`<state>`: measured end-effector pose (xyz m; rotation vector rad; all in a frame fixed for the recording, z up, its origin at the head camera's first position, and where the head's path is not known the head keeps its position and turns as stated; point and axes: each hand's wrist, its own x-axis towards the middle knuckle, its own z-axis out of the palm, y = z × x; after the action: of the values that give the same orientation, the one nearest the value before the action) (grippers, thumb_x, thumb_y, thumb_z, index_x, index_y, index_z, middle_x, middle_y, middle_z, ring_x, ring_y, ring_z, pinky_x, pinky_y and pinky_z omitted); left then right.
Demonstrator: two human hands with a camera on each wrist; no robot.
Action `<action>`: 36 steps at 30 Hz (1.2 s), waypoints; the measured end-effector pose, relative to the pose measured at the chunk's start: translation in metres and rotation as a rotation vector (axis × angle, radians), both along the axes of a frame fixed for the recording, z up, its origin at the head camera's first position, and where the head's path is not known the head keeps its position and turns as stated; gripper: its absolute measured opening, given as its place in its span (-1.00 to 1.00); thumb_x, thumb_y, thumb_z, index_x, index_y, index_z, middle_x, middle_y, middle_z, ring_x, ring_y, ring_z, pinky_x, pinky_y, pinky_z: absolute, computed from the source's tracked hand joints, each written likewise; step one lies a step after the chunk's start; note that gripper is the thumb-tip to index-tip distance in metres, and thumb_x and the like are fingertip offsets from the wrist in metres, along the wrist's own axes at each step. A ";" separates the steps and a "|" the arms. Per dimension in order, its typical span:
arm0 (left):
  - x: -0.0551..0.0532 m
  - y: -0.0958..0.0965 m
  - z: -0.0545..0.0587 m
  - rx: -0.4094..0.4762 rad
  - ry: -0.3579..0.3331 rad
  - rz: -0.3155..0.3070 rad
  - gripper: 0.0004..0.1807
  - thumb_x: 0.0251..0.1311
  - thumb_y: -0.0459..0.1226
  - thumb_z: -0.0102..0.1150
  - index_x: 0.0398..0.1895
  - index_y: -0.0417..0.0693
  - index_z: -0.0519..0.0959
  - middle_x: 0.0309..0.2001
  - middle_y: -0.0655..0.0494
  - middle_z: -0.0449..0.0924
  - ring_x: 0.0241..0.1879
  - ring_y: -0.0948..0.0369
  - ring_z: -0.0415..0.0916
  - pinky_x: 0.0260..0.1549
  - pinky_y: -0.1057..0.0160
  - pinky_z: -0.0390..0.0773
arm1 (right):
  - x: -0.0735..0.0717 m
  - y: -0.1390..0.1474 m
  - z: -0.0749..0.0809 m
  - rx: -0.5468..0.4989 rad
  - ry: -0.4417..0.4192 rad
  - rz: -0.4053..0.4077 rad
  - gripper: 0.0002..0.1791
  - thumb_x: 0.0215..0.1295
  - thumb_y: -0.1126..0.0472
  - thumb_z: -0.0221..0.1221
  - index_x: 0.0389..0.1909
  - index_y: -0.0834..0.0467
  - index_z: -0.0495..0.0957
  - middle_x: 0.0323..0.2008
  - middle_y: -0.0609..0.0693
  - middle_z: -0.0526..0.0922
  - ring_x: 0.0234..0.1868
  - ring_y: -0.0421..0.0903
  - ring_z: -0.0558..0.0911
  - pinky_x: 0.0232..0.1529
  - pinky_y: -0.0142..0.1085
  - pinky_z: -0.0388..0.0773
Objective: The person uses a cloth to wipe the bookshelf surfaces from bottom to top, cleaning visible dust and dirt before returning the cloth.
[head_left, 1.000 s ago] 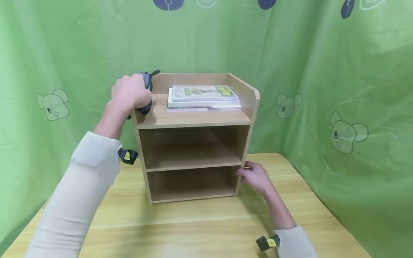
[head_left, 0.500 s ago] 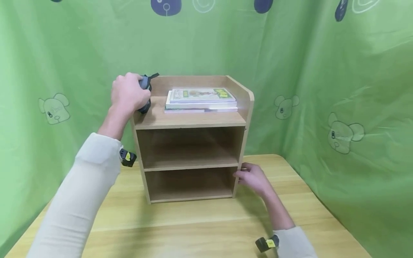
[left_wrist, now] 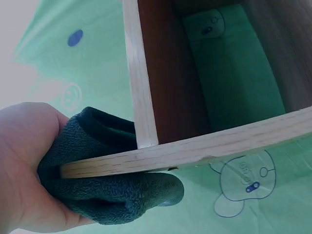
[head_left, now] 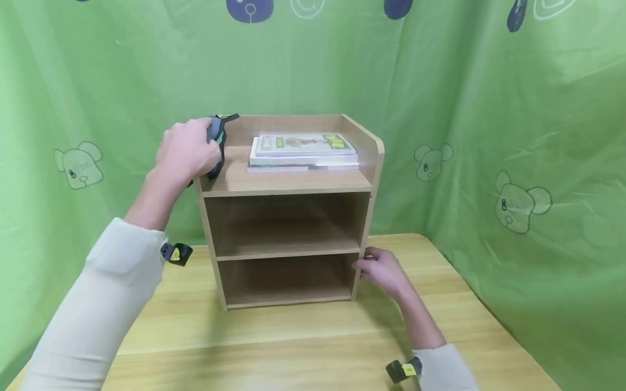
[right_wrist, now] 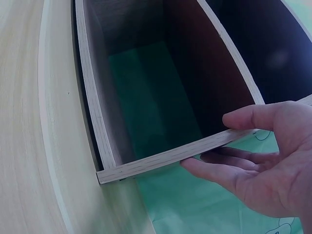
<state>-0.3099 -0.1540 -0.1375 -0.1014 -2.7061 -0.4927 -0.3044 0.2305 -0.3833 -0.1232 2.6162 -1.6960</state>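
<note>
A small wooden shelf unit (head_left: 293, 253) with three levels stands on the table. My left hand (head_left: 188, 149) is at the top of its left side panel and grips a dark blue-green cloth (head_left: 215, 133). In the left wrist view the fuzzy cloth (left_wrist: 105, 197) is folded over both faces of the panel's edge (left_wrist: 114, 163). Low on the unit's right side, my right hand (head_left: 385, 271) pinches the right panel. The right wrist view shows the thumb on the inner side of that panel (right_wrist: 170, 155) and fingers on the outer side.
A stack of several thin books (head_left: 305, 155) lies on the top level. Pale wooden table (head_left: 274, 353) surrounds the unit. Green curtains (head_left: 313, 65) with cartoon prints hang behind and at both sides.
My left hand has slid the cloth slightly forward and down along the left panel. The right hand keeps its hold on the right panel. The head view has shifted a little.
</note>
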 end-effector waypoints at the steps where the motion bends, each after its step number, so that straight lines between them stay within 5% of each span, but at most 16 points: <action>1: 0.005 -0.001 -0.002 -0.001 0.021 -0.008 -0.34 0.34 -0.26 -0.31 0.55 -0.07 0.19 0.25 -0.38 0.46 0.08 -0.30 0.46 -0.01 -0.25 0.51 | 0.000 0.000 0.000 0.000 0.001 -0.001 -0.37 0.33 0.22 0.20 0.33 0.45 0.33 0.23 0.43 0.51 0.18 0.31 0.62 0.24 0.05 0.54; 7: 0.028 -0.001 -0.038 0.096 0.251 -0.025 -0.34 0.47 -0.17 -0.30 0.61 -0.07 0.03 0.37 -0.34 0.29 0.01 -0.45 0.48 -0.01 -0.40 0.51 | -0.002 -0.002 0.001 0.002 0.004 -0.005 -0.41 0.32 0.23 0.20 0.29 0.45 0.37 0.21 0.42 0.53 0.16 0.31 0.62 0.22 0.05 0.55; 14: 0.033 0.006 -0.094 0.313 0.641 -0.076 -0.40 0.47 -0.21 -0.07 0.55 -0.06 0.20 0.41 -0.20 0.30 -0.05 -0.30 0.58 -0.08 -0.32 0.62 | 0.001 -0.002 0.000 0.000 -0.005 -0.017 -0.41 0.33 0.23 0.20 0.30 0.45 0.36 0.22 0.42 0.52 0.15 0.28 0.64 0.23 0.05 0.54; 19: 0.033 0.009 -0.118 0.375 0.750 -0.103 -0.37 0.43 -0.24 0.04 0.52 0.02 0.17 0.41 -0.19 0.31 0.05 -0.26 0.56 0.01 -0.28 0.60 | 0.000 -0.002 -0.001 -0.019 -0.006 -0.014 -0.36 0.32 0.23 0.20 0.34 0.46 0.32 0.26 0.46 0.47 0.19 0.32 0.60 0.23 0.03 0.54; 23: 0.032 0.006 -0.116 0.423 0.699 -0.099 -0.37 0.40 -0.19 0.11 0.45 0.08 0.11 0.27 -0.31 0.39 -0.03 -0.28 0.57 -0.06 -0.28 0.62 | -0.001 -0.003 -0.001 -0.021 -0.006 -0.015 -0.35 0.30 0.23 0.21 0.33 0.46 0.32 0.26 0.45 0.47 0.19 0.32 0.60 0.21 0.00 0.56; 28: 0.022 0.008 -0.095 0.442 0.558 -0.032 -0.35 0.44 0.10 0.00 0.41 0.24 -0.04 0.27 -0.33 0.33 -0.04 -0.35 0.54 -0.06 -0.31 0.57 | 0.000 -0.003 0.000 -0.009 -0.001 -0.033 -0.40 0.31 0.22 0.21 0.29 0.45 0.38 0.22 0.42 0.52 0.14 0.29 0.64 0.19 0.01 0.58; 34: 0.005 0.010 -0.072 0.334 0.566 0.025 -0.34 0.53 0.08 -0.27 0.60 0.23 -0.08 0.16 -0.39 0.40 -0.09 -0.40 0.56 -0.13 -0.31 0.61 | 0.003 -0.003 0.001 0.016 0.005 -0.041 -0.39 0.30 0.19 0.22 0.30 0.44 0.39 0.20 0.40 0.54 0.07 0.24 0.69 0.17 0.02 0.59; 36: 0.005 0.010 -0.057 0.253 0.491 0.052 -0.33 0.55 0.04 -0.30 0.63 0.16 -0.08 0.10 -0.46 0.42 -0.12 -0.42 0.55 -0.15 -0.34 0.60 | 0.002 -0.003 0.002 0.019 -0.002 -0.044 -0.37 0.29 0.17 0.23 0.31 0.42 0.38 0.22 0.39 0.53 0.06 0.23 0.69 0.19 0.02 0.58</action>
<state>-0.3051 -0.1443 -0.1950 -0.0716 -2.1466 -0.6877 -0.3019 0.2278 -0.3811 -0.0640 2.6528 -1.6828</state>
